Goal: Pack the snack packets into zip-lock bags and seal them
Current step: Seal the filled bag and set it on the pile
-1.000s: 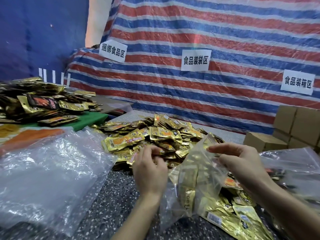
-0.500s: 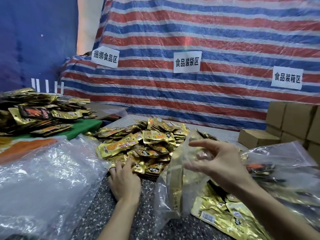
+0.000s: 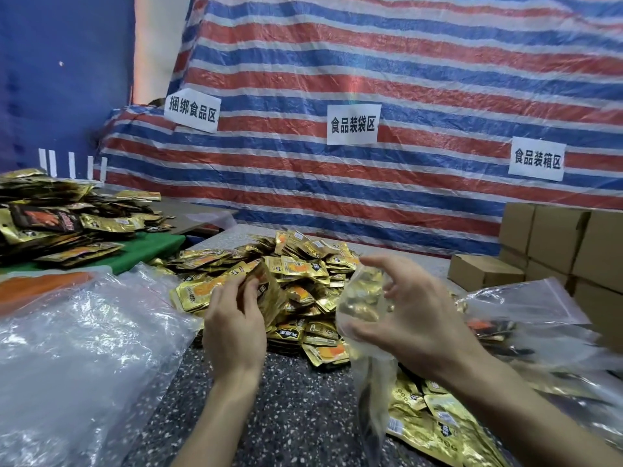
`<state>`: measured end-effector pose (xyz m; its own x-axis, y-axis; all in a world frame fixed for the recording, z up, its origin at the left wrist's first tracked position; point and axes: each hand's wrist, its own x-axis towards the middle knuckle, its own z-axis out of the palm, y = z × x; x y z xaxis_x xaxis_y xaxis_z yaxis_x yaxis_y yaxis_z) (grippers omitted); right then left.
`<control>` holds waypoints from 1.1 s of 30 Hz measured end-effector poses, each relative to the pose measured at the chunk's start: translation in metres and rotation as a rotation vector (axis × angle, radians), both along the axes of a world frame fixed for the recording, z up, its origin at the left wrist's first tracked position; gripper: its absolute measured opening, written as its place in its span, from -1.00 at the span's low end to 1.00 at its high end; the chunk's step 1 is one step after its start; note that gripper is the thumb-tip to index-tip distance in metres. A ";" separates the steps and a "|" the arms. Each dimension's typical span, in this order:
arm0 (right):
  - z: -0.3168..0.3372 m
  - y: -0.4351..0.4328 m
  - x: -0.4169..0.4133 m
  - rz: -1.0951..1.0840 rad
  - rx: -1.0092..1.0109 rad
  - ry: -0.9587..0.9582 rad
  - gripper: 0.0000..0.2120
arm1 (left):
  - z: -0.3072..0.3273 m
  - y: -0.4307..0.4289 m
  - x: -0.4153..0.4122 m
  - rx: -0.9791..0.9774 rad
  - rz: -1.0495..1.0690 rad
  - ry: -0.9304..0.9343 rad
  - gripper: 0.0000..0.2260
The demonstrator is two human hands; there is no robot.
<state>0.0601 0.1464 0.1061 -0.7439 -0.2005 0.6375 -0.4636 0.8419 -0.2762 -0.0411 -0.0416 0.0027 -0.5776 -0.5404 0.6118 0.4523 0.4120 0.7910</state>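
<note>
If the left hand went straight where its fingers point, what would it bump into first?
Probably the heap of shiny gold foil snack packets right ahead of the left hand; depth is unclear.

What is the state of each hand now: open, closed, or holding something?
Left hand: closed, gripping gold snack packets.
Right hand: closed, holding the clear zip-lock bag.

Speckled table [image 3: 296, 416] bears heaped snack packets [image 3: 303, 264] and plastic bags [image 3: 84, 348].

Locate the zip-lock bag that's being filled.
Head view, right of centre: the zip-lock bag hangs from the right hand, beside the packet pile where the left hand grips snack packets.
</note>
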 end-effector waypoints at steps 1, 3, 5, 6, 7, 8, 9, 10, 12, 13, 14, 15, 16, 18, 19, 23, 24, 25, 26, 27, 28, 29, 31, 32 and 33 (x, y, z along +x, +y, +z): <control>-0.002 -0.002 -0.001 -0.001 -0.002 -0.011 -0.13 | 0.004 0.002 0.004 0.063 -0.040 0.029 -0.82; -0.004 -0.004 -0.004 0.002 -0.007 -0.026 -0.11 | 0.015 0.005 0.014 0.202 -0.085 0.066 -0.89; -0.007 -0.007 -0.007 0.002 -0.002 -0.036 -0.10 | 0.026 0.007 0.024 0.345 -0.114 0.086 -0.88; -0.009 -0.009 -0.009 0.001 0.003 -0.037 -0.09 | 0.032 0.007 0.029 0.399 -0.132 0.092 -0.85; -0.011 -0.010 -0.010 0.000 0.006 -0.037 -0.07 | 0.037 0.006 0.034 0.437 -0.151 0.107 -0.83; -0.012 -0.012 -0.011 0.000 0.009 -0.032 -0.04 | 0.042 0.005 0.041 0.463 -0.169 0.133 -0.82; -0.013 -0.013 -0.011 0.002 0.012 -0.028 -0.02 | 0.048 0.004 0.047 0.482 -0.184 0.166 -0.81; -0.014 -0.014 -0.012 0.003 0.016 -0.026 0.00 | 0.053 0.003 0.054 0.495 -0.199 0.199 -0.80; -0.014 -0.016 -0.013 0.004 0.026 -0.023 0.01 | 0.064 0.003 0.068 0.526 -0.237 0.251 -0.81; -0.013 -0.017 -0.013 0.006 0.026 -0.020 -0.01 | 0.070 0.003 0.075 0.539 -0.264 0.268 -0.81; -0.013 -0.017 -0.013 0.009 0.023 -0.022 -0.04 | 0.075 0.004 0.081 0.541 -0.283 0.277 -0.82; -0.012 -0.019 -0.014 0.012 0.021 -0.022 -0.09 | 0.079 0.005 0.086 0.527 -0.289 0.286 -0.82; -0.011 -0.020 -0.014 0.011 0.021 -0.015 -0.15 | 0.083 0.006 0.091 0.498 -0.288 0.299 -0.82; -0.008 -0.021 -0.014 0.009 0.009 -0.003 -0.08 | 0.088 0.009 0.098 0.404 -0.285 0.323 -0.82; -0.006 -0.019 -0.014 0.002 -0.009 -0.010 0.06 | 0.089 0.010 0.100 0.351 -0.285 0.324 -0.83; 0.003 -0.014 -0.007 -0.051 -0.003 -0.047 0.25 | 0.092 0.020 0.103 0.226 -0.268 0.310 -0.83; 0.004 -0.014 -0.005 -0.053 0.010 -0.056 0.24 | 0.093 0.024 0.101 0.198 -0.266 0.304 -0.83; 0.006 -0.014 -0.003 -0.048 0.019 -0.063 0.23 | 0.094 0.027 0.099 0.168 -0.267 0.293 -0.82; 0.007 -0.014 -0.002 -0.042 0.020 -0.069 0.22 | 0.095 0.032 0.096 0.131 -0.264 0.275 -0.81; 0.010 -0.015 0.001 -0.034 0.015 -0.071 0.20 | 0.096 0.037 0.093 0.087 -0.260 0.244 -0.81; 0.014 -0.015 0.003 -0.023 0.002 -0.072 0.17 | 0.096 0.041 0.091 0.038 -0.253 0.200 -0.81; 0.018 -0.015 0.006 -0.006 -0.021 -0.077 0.15 | 0.098 0.046 0.090 -0.024 -0.234 0.142 -0.80; 0.025 -0.014 0.010 0.027 -0.082 -0.084 0.11 | 0.101 0.055 0.090 -0.206 -0.156 0.024 -0.78; 0.028 -0.012 0.012 0.031 -0.105 -0.090 0.10 | 0.104 0.058 0.090 -0.307 -0.116 -0.034 -0.76; 0.031 -0.011 0.015 0.025 -0.117 -0.100 0.09 | 0.107 0.060 0.090 -0.395 -0.088 -0.097 -0.73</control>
<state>0.0747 0.1357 0.1368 -0.8007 -0.1482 0.5804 -0.4490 0.7898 -0.4179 0.0487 0.0186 0.1092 -0.6767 -0.2210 0.7023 0.4303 0.6553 0.6209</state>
